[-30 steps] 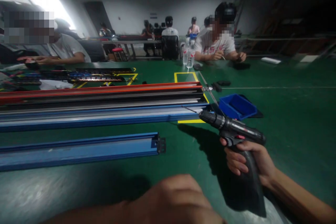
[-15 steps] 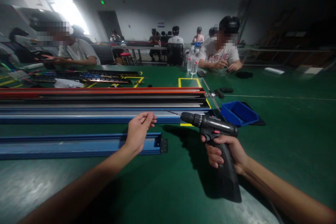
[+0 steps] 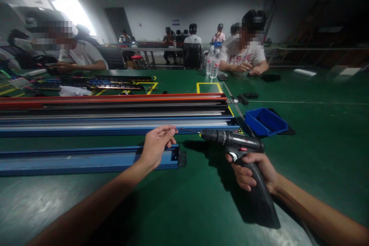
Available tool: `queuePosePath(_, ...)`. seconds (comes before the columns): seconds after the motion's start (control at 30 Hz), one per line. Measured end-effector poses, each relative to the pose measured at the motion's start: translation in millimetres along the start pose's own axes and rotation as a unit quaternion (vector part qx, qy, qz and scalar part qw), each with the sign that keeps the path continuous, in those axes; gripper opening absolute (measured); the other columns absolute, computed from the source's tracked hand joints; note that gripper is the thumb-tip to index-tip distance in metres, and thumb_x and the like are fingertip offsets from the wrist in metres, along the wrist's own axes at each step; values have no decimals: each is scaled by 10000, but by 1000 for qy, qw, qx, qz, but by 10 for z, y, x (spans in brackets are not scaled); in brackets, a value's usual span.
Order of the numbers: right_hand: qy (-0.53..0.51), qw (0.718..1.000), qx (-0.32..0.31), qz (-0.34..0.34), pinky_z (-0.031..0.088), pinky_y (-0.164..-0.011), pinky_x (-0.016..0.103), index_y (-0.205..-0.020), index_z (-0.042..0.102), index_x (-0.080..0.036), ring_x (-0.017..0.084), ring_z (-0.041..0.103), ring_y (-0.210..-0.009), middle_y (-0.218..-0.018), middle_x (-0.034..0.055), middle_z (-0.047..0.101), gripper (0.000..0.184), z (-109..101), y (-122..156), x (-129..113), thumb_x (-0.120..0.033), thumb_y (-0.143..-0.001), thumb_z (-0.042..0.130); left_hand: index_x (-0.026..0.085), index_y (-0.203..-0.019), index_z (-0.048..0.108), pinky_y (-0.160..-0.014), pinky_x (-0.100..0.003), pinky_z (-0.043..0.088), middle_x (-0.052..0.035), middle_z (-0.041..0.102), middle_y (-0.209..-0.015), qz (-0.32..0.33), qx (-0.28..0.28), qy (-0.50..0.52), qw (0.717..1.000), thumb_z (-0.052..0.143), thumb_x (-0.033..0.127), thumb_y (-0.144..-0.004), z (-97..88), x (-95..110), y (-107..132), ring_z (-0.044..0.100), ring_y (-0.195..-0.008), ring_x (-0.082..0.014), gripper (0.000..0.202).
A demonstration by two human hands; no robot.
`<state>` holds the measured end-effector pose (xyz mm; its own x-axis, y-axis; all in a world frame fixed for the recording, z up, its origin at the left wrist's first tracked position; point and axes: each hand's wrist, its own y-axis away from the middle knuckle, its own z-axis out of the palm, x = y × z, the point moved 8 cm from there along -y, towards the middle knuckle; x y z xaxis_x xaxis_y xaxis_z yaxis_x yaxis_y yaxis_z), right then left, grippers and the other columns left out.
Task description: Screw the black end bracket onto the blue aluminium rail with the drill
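My right hand (image 3: 253,171) is wrapped round the handle of a black cordless drill (image 3: 233,138), a finger at its white trigger. A long thin bit (image 3: 188,130) sticks out of the chuck to the left, its tip at the fingertips of my left hand (image 3: 158,144). Thumb and fingers of that hand are pinched together; whatever small thing lies between them is too small to make out. Below and behind the left hand lies a blue channel-shaped profile (image 3: 86,157) with a black end piece (image 3: 182,159) on its right end.
Beyond lie long blue (image 3: 115,128), black (image 3: 138,107) and red (image 3: 129,97) profiles side by side. A blue bin (image 3: 266,123) stands at the right, near two water bottles (image 3: 215,67). Co-workers sit across the green table (image 3: 173,207), one at right (image 3: 242,54), one at left (image 3: 83,55).
The gap between the bit's tip and my left fingertips has closed. My left hand has shifted slightly right, and the drill is a little lower and farther right in view.
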<state>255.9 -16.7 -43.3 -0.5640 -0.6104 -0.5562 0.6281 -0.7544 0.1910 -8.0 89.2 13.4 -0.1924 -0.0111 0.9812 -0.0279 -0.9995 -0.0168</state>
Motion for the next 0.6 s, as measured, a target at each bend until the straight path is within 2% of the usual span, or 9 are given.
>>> queuePosePath(0.13,-3,1000,-8,7,458,-487,250,-1093,658,-106,85,340,-400,-573,-56,485,313,-4,3,21,-285,-846,583,85,-929,753,-464,-186,395,-70,734,-761,-5,2,9,1000,880,316,-694,-5,-12,-7,567,-531,-77,353)
queuePosePath(0.4,7,1000,-10,7,465,-507,254,-1102,670,-99,88,367,-418,-579,-58,466,317,-9,5,19,-280,-867,559,90,-929,751,-469,-185,417,-91,751,-856,8,-9,9,1000,869,292,-714,4,-13,3,602,-558,-82,318)
queuePosePath(0.6,10,1000,-4,14,462,-495,254,-1107,669,-98,89,363,-407,-573,-57,467,327,-4,6,25,-273,-855,555,90,-929,748,-464,-181,417,-85,746,-849,4,-10,-1,1000,858,275,-732,10,-12,15,606,-549,-77,291)
